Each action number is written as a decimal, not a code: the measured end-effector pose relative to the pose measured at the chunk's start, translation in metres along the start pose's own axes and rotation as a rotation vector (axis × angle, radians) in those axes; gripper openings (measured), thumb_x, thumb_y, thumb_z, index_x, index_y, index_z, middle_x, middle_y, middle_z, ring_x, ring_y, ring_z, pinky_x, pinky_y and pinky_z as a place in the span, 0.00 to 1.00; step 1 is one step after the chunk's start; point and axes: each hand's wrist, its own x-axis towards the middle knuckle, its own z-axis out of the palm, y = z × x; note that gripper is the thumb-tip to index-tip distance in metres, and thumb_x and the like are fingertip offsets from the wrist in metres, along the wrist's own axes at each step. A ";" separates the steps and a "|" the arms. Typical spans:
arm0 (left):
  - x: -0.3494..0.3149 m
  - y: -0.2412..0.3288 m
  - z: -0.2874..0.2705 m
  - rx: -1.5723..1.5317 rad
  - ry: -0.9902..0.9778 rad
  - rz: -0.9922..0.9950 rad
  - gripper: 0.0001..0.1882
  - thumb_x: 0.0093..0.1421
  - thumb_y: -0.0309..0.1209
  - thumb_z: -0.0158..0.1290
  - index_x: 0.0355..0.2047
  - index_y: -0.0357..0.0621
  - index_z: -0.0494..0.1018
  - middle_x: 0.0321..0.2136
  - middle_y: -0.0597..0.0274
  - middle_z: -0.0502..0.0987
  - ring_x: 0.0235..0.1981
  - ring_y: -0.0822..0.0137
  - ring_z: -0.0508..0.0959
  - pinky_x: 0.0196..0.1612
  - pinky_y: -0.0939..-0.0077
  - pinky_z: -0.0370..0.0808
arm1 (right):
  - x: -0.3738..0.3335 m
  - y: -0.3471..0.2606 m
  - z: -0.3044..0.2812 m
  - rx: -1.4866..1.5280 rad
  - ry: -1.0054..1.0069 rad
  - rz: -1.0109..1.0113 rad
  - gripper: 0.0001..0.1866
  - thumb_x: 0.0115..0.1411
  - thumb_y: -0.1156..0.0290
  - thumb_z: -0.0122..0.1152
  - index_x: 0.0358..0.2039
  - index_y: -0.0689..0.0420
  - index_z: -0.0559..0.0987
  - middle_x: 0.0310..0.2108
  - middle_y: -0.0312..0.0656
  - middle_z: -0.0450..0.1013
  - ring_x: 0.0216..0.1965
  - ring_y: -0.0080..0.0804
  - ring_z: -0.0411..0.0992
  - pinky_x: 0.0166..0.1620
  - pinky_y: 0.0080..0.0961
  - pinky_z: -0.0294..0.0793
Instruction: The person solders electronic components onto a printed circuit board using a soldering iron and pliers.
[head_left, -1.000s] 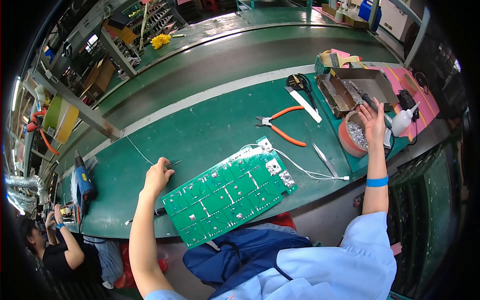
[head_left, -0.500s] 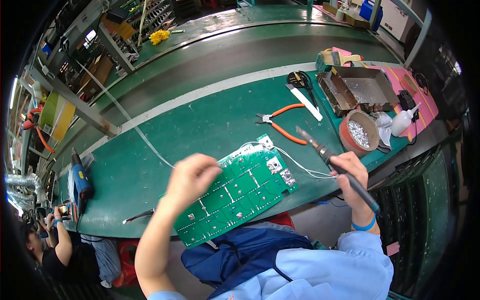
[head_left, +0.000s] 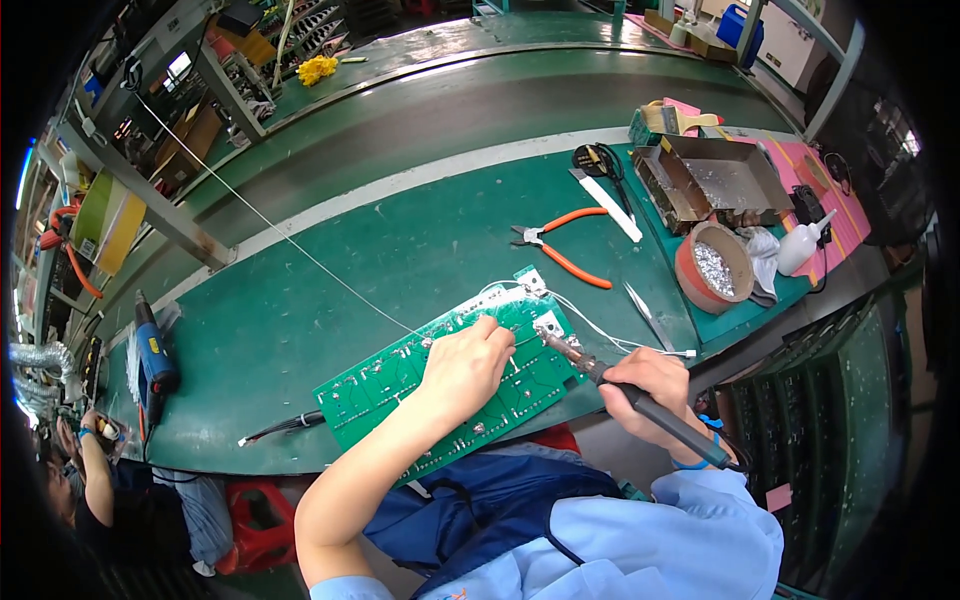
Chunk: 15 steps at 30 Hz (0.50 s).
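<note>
My right hand (head_left: 648, 392) is wrapped round the dark handle of a soldering iron (head_left: 655, 415). Its tip points left and down at a silvery pad near the right end of a green circuit board (head_left: 380, 385). Over the middle of that board, my left hand (head_left: 465, 368) is closed in a pinch on a thin solder wire (head_left: 300, 247), which runs up to the frame at upper left. The fingertips hide the wire's end. White leads (head_left: 590, 315) come off the board's upper right part and end in a small plug.
Orange-handled cutters (head_left: 575, 260), tweezers (head_left: 648, 315) and a white-handled blade (head_left: 610, 208) lie beyond the board. At right stand a round tub (head_left: 688, 280) of silvery bits, a metal tray (head_left: 735, 212) and a white bottle (head_left: 800, 248). A blue heat gun (head_left: 155, 355) lies left, near another person.
My left hand has moved right across the board with the solder wire. The soldering iron's tip has come down and left to the board, uncovering the tweezers.
</note>
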 end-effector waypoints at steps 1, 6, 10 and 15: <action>0.000 0.000 0.000 -0.001 -0.001 0.000 0.04 0.48 0.28 0.52 0.24 0.43 0.70 0.21 0.61 0.67 0.23 0.60 0.72 0.24 0.69 0.69 | 0.000 0.001 0.003 -0.012 -0.023 -0.011 0.10 0.33 0.80 0.63 0.20 0.60 0.73 0.15 0.39 0.67 0.14 0.30 0.65 0.16 0.22 0.63; 0.001 -0.004 0.002 0.039 0.034 0.021 0.04 0.47 0.29 0.52 0.22 0.44 0.70 0.20 0.62 0.67 0.22 0.61 0.72 0.24 0.69 0.69 | 0.000 -0.001 0.011 -0.075 -0.047 -0.077 0.11 0.32 0.79 0.64 0.20 0.59 0.73 0.14 0.37 0.64 0.14 0.30 0.64 0.15 0.23 0.62; 0.002 -0.007 0.002 0.012 0.014 0.002 0.04 0.47 0.29 0.53 0.23 0.43 0.70 0.20 0.61 0.67 0.23 0.60 0.72 0.24 0.69 0.69 | 0.006 -0.010 0.011 -0.177 -0.139 -0.125 0.10 0.34 0.77 0.63 0.21 0.58 0.73 0.14 0.36 0.61 0.15 0.29 0.64 0.15 0.23 0.62; 0.007 -0.004 0.004 0.007 -0.044 -0.020 0.06 0.46 0.30 0.53 0.22 0.42 0.68 0.21 0.60 0.67 0.24 0.59 0.72 0.25 0.67 0.69 | 0.006 -0.013 0.010 -0.220 -0.182 -0.141 0.09 0.35 0.77 0.63 0.20 0.58 0.72 0.13 0.36 0.59 0.14 0.29 0.63 0.15 0.22 0.62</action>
